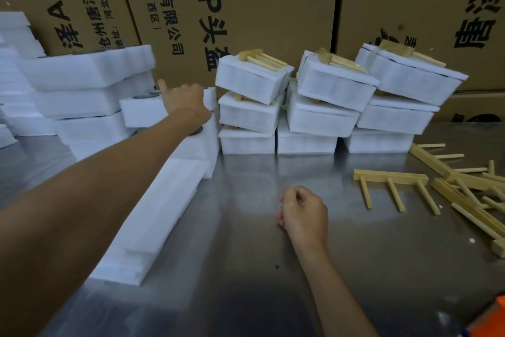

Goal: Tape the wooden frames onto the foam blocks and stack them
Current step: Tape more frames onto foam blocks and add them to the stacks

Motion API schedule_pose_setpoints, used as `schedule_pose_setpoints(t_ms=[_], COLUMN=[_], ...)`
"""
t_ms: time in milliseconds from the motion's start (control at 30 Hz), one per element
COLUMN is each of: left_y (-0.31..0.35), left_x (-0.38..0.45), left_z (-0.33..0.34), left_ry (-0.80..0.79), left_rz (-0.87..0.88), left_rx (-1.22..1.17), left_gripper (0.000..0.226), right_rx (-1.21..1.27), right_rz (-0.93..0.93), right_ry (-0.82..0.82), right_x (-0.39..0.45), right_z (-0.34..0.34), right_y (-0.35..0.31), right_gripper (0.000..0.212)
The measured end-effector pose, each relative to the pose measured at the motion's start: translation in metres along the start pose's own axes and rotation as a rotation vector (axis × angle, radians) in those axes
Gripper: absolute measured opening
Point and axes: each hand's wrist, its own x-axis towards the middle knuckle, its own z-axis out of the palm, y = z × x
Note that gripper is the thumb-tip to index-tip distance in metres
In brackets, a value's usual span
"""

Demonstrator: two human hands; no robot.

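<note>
1. The steel table [273,268] carries everything, with printed cardboard cartons [259,8] standing as a wall beyond both hands.
2. Left of the left hand's reach lies the heap of bare foam blocks [82,85]; a long foam slab [153,216] runs under that forearm toward the person.
3. Right of the same grip stand three stacks of finished blocks [322,107], three high, each top one showing a taped wooden frame [262,59]. The upper layers sit tilted.
4. The left hand [185,100] is stretched out with its fingers curled over the far edge of one foam block [142,112] jutting from the heap, the thumb raised; it appears to grip that block, though the fingertips are hidden.
5. The right hand [303,213] rests on the table in a loose fist, holding nothing I can see.
6. Loose wooden frames [390,186] lie to the right of that fist, well apart from the gripped block.
7. Risk, as I judge it: dragging the block out could pull the heap above it down, or knock the leaning stack just beside the wrist.
</note>
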Motion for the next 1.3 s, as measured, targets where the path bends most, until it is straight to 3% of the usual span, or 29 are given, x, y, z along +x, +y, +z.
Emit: schedule_pose_setpoints(t_ms=[167,433,600,733,867,967,1033,1167,1300], left_y=[-0.005,-0.013,-0.009,0.007,0.037,0.066,0.084,0.099,0.082], left_x=[-0.019,-0.097,-0.16,-0.223,-0.273,-0.309,-0.336,-0.37,-0.368], left_z=[-0.047,-0.088,-0.111,-0.11,-0.091,-0.07,-0.058,-0.055,-0.063], left_ry=[0.158,0.36,0.466,0.52,0.387,0.183,0.055,0.015,-0.068], left_rz=[0.136,0.291,0.341,0.388,0.358,0.327,0.344,0.509,0.606], left_rx=[-0.125,-0.147,-0.294,-0.387,-0.509,-0.538,-0.536,-0.496,-0.695], left_gripper=[0.059,0.047,0.053,0.042,0.038,0.048,0.054,0.056,0.039], right_rx=[0.052,0.121,0.147,0.17,0.305,0.432,0.499,0.6,0.604], right_rz=[0.001,0.039,0.085,0.128,0.247,0.253,0.241,0.264,0.236], right_ry=[0.029,-0.143,-0.202,-0.199,-0.174,-0.128,-0.1,-0.083,-0.207], right_x=[-0.001,-0.012,-0.032,-0.053,-0.064,-0.078,-0.087,-0.095,-0.097], right_z=[0.0,-0.02,-0.036,-0.053,-0.073,-0.089,-0.099,-0.113,-0.123], right_y=[0.002,-0.006,-0.009,-0.008,-0.017,-0.016,-0.015,-0.019,-0.01], right_gripper=[0.03,0.029,0.028,0.023,0.028,0.042,0.037,0.035,0.03])
